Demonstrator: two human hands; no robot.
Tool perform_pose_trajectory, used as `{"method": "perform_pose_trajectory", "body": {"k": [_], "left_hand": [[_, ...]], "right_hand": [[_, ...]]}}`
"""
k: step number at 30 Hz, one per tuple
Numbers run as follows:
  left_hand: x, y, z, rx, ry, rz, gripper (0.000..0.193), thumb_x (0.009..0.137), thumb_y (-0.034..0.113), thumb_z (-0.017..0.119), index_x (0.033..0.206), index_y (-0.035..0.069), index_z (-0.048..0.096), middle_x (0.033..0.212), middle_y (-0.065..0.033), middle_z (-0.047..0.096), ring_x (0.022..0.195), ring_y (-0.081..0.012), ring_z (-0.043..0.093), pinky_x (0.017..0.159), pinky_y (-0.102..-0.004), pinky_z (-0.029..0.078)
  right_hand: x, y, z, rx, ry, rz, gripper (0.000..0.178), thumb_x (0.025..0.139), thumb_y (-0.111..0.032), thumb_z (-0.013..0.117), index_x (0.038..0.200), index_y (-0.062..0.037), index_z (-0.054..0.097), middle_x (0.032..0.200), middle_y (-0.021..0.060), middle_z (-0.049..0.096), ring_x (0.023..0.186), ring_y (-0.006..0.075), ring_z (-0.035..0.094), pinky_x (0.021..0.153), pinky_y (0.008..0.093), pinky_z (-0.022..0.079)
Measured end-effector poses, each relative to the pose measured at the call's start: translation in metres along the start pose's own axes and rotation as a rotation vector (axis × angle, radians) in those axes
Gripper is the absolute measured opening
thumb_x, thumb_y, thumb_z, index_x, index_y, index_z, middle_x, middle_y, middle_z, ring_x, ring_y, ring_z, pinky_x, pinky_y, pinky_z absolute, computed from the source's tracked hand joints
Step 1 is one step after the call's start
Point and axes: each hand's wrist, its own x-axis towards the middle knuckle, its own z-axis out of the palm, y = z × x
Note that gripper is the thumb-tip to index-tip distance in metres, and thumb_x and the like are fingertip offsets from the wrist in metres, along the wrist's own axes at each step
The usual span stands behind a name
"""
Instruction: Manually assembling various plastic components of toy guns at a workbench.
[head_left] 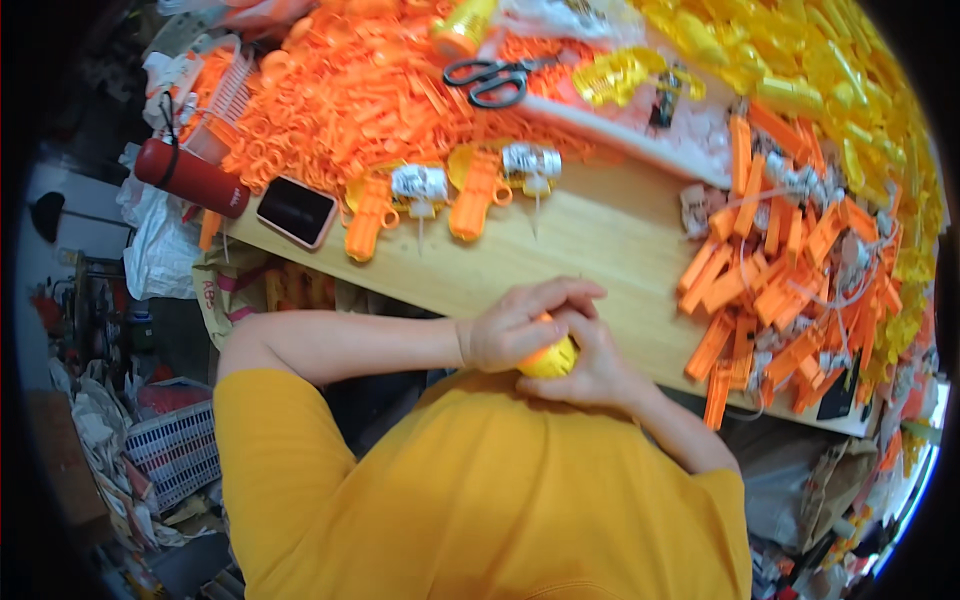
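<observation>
Messy room around a pale wooden table [620, 250] in the head view, with a big heap of small orange parts [340, 95] along the far side and a mound of yellow parts [810, 60] at far right. Writing-wise, the red bottle [190, 178] has small pale lettering near one end, and a bag [215, 290] below the table's left edge has reddish print on it; most other markings are too small or blurry to make out. Counting stuff: one bottle, one phone [297, 212] lying next to it with a dark screen, one pair of black-handled scissors [522, 68] up by the orange heap, and two orange gun-shaped assemblies [370, 215] side by side on the bare wood, each with one silvery cylinder beside it. More orange housings [735, 285] with wires are piled at right, way too jumbled for me to count. As for the grip, both hands are closed around one orange-and-yellow piece [550, 360], just off the table's near edge and right in front of the yellow shirt [490, 490]. Left hand [505, 325] wraps it from the left and over the top, right hand [598, 368] cups it from the right with the thumb underneath, so only a rounded bit peeks out between them.
</observation>
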Motion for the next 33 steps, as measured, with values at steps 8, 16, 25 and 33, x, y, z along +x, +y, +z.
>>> {"method": "perform_pose_trajectory", "body": {"k": [8, 16, 25, 33], "left_hand": [[0.043, 0.033, -0.027, 0.678, 0.2, 0.349, 0.028, 0.088, 0.018, 0.05, 0.106, -0.001, 0.061, 0.098, -0.0089, 0.061, 0.089, -0.0167, 0.058, 0.082, -0.0318, 0.047], [0.048, 0.046, -0.072, -0.21, 0.56, -0.23, 0.032, 0.097, 0.026, 0.044, 0.093, 0.0, 0.063, 0.086, -0.0073, 0.061, 0.076, -0.0125, 0.06, 0.071, -0.0261, 0.05], [0.059, 0.07, -0.144, 0.906, 1.033, 0.284, 0.019, 0.089, 0.01, 0.059, 0.103, -0.001, 0.062, 0.089, -0.0091, 0.068, 0.081, -0.0148, 0.064, 0.073, -0.0289, 0.051], [0.052, 0.066, -0.311, 1.673, 0.917, -0.175, 0.026, 0.087, 0.017, 0.055, 0.109, 0.01, 0.065, 0.114, -0.013, 0.062, 0.118, -0.0267, 0.051, 0.1, -0.052, 0.033]], "right_hand": [[0.038, -0.007, -0.02, 0.262, -0.014, 0.298, 0.058, 0.071, -0.022, 0.073, 0.118, 0.0009, 0.05, 0.109, 0.013, 0.058, 0.103, 0.0184, 0.057, 0.084, 0.0334, 0.049], [0.055, -0.005, -0.055, 0.392, 0.057, -0.136, 0.067, 0.077, -0.019, 0.066, 0.135, -0.006, 0.036, 0.132, 0.0156, 0.047, 0.123, 0.0286, 0.047, 0.101, 0.0438, 0.038], [0.06, 0.009, -0.034, 0.21, 0.219, -0.208, 0.066, 0.06, -0.012, 0.086, 0.111, -0.0049, 0.045, 0.106, 0.0111, 0.061, 0.095, 0.0177, 0.06, 0.085, 0.031, 0.049], [0.067, 0.015, -0.018, 0.262, 0.202, 0.097, 0.075, 0.06, -0.007, 0.083, 0.12, -0.0059, 0.038, 0.105, 0.0059, 0.053, 0.099, 0.0157, 0.056, 0.087, 0.0313, 0.047]]}}
